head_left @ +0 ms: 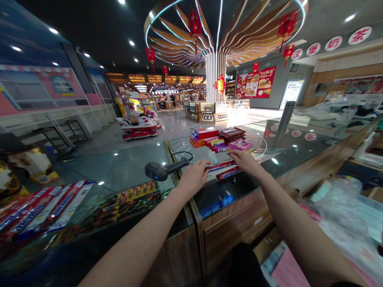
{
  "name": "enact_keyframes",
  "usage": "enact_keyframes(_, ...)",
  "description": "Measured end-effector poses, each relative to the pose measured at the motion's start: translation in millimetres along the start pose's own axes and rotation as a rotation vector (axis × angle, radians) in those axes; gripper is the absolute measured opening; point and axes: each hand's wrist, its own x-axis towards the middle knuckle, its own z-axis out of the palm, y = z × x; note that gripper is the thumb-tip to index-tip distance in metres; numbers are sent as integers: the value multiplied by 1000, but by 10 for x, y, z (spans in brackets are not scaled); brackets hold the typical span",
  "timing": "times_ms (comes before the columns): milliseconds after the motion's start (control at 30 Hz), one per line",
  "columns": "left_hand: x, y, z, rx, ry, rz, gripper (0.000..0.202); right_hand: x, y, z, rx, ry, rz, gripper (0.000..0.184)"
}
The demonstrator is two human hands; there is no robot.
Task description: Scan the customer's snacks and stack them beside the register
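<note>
Basically two mentos rolls lie slantwise on the glass counter between my right grip and left grip, right one nearer, can't tell if either's clamped.

Two long Mentos rolls lie side by side on the glass tabletop, just below the middle of the frame, slanting up toward the right. Both wear shiny dark-red wrappers with white lettering, and both look sealed and undented. The upper roll stretches between the hands, with the fingers of the left hand touching its left end and the right hand coming down over its right end. The lower roll sits tight against it, nearer the camera, with its lettering facing up and its right end just below the right hand's fingers.
</note>
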Motion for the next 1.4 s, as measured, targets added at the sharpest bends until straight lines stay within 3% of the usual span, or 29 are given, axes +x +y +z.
enact_keyframes(300,74,-173,-102,-162,166,-45,27,87,-325,22,240,120,-59,33)
enact_keyframes(600,38,-387,-505,-38,236,-183,28,264,-763,160,555,88,-57,38)
enact_keyframes(767,-34,-617,-700,-25,285,-217,27,344,-1033,289,666,28,-19,39)
enact_keyframes(1100,-413,-1182,-1082,50,328,-289,23,526,-1717,615,754,-101,-80,41)
enact_keyframes(1400,-920,-1690,-1216,94,311,-424,22,638,-2308,1003,855,-295,-75,50)
